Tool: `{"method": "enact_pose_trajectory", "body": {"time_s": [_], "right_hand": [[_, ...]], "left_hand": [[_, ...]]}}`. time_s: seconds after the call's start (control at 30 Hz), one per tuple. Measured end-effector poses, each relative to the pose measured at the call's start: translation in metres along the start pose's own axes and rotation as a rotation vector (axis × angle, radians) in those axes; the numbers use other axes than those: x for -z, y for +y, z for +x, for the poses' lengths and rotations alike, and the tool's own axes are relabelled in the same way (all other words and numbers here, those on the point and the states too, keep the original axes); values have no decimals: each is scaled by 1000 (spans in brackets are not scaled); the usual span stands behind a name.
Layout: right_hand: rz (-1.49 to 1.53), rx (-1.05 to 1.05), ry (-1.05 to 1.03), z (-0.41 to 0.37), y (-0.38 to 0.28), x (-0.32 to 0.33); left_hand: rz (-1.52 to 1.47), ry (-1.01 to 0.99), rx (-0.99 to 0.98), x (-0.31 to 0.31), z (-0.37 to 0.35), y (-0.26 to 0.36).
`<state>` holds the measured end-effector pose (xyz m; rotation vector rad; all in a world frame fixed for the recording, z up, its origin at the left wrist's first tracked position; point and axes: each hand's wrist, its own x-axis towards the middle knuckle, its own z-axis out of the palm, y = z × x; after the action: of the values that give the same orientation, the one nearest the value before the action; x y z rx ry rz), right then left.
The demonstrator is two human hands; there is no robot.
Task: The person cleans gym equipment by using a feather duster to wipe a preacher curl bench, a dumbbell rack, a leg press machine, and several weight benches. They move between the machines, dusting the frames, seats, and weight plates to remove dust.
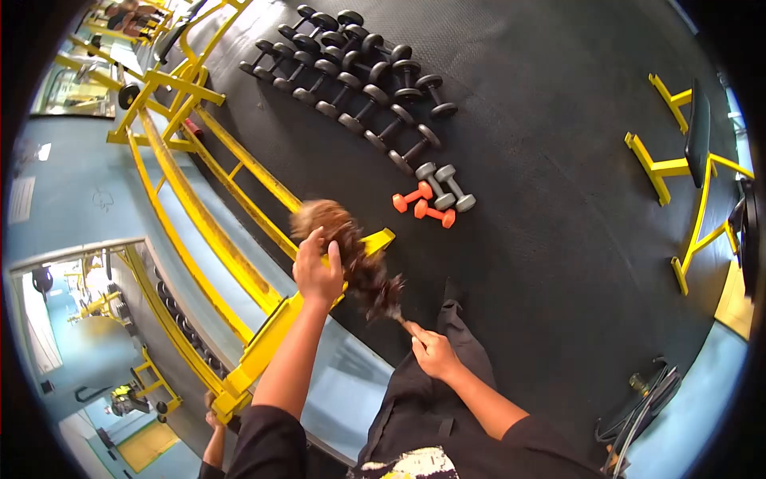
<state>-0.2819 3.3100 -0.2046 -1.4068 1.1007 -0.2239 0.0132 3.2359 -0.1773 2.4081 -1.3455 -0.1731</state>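
Feather duster [367, 273], brown, ruffled, held slanted.

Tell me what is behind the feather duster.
Around the feather duster, the black floor and parts of the yellow rack show, including one foot jutting past the feathers. Whatever lies directly behind the feathers is covered and cannot be seen.
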Motion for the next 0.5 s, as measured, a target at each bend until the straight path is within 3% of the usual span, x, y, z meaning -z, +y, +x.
{"method": "enact_pose_trajectory", "body": {"time_s": [0.03,0.07,0.17,0.3,0.37,0.43,0.5], "right_hand": [[34,56,-30,7,6,6],[12,71,-64,17,15,14],[-97,-195,-80,55,84,-1],[-88,-42,-59,110,168,-21],[-204,-316,-128,140,175,-18],[-257,-439,-67,170,200,-29],[-218,-345,10,186,211,-29]], "left_hand": [[-7,102,-82,-2,1,0],[-174,1,104,-1,-4,-2],[-79,-70,17,-1,-1,-1],[-119,-109,45,-2,-1,-1],[-61,-149,53,2,0,1],[-77,-163,33,1,1,-2],[-61,-174,30,2,2,-2]]}}
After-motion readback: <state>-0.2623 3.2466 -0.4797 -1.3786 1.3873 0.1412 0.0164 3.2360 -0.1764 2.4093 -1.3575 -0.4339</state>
